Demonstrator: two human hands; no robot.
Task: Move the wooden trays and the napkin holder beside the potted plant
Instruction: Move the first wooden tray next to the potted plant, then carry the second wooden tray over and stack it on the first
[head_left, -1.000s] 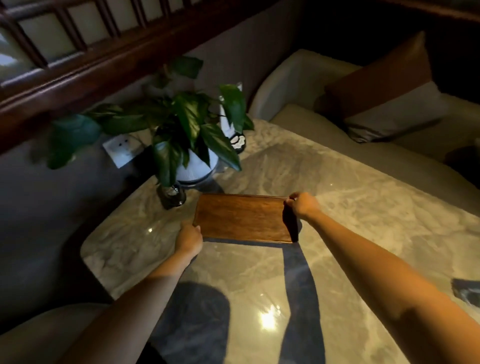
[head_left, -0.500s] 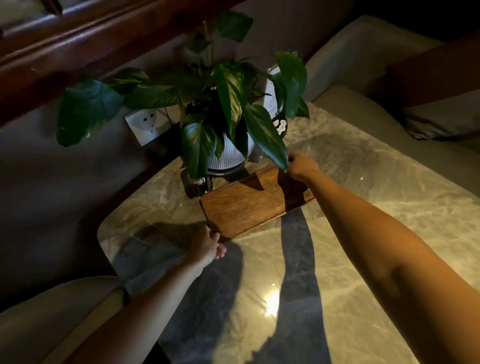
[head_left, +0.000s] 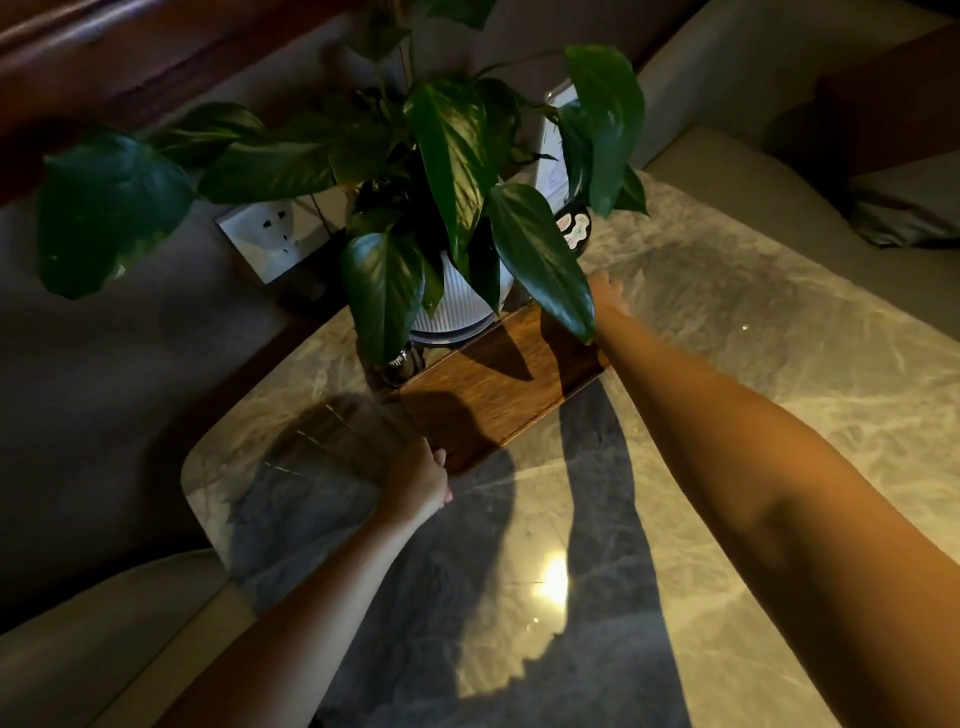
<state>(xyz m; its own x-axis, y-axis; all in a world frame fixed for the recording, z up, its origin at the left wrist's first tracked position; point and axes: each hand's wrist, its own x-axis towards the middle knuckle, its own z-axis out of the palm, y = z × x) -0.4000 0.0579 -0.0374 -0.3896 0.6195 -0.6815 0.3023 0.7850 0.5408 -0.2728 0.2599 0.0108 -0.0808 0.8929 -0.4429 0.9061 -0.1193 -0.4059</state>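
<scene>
We are setting a wooden tray (head_left: 498, 384) down on the marble table (head_left: 779, 405), its far long edge just beside the white ribbed pot of the potted plant (head_left: 457, 291). Our left hand (head_left: 421, 480) is meeting the tray's near corner, its grip loose, fingers curled at the edge; whether it is pinching the wood we cannot tell. Our right hand (head_left: 605, 293) is reaching under a drooping leaf to the tray's far corner, fingers spread. We are judging this step, the placing of a tray, as nearly finished. The next move is calling for letting go without brushing the leaves, then fetching the remaining trays and the napkin holder, which we are not seeing here.
</scene>
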